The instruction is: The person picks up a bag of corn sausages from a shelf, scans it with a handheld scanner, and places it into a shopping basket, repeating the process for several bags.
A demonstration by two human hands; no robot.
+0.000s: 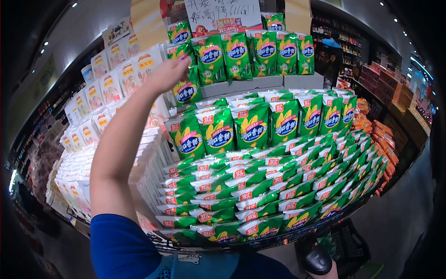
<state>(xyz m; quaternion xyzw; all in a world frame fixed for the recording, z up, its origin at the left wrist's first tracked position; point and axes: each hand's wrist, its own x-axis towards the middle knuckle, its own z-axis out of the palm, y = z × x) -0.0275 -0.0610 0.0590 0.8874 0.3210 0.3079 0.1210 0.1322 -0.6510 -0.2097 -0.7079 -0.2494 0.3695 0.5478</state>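
Note:
My left hand (173, 75) reaches up to the upper left of the display, its fingers curled against a green bag of corn sausages (186, 92) in the top row. That bag is partly covered by the hand. More green bags (251, 124) stand upright in the row below, and several tiers lie tilted beneath them. At the bottom right, my right hand (329, 273) shows only in part, low beside the stand. A black rounded device (318, 260) covers most of it, and its fingers are hidden.
White packages (110, 87) are stacked at the left. Orange packs (382, 139) lie along the right side. A handwritten sign (224, 15) stands above the bags. A black basket (348, 244) is low at the right, and a person (331, 53) is in the background near shelves.

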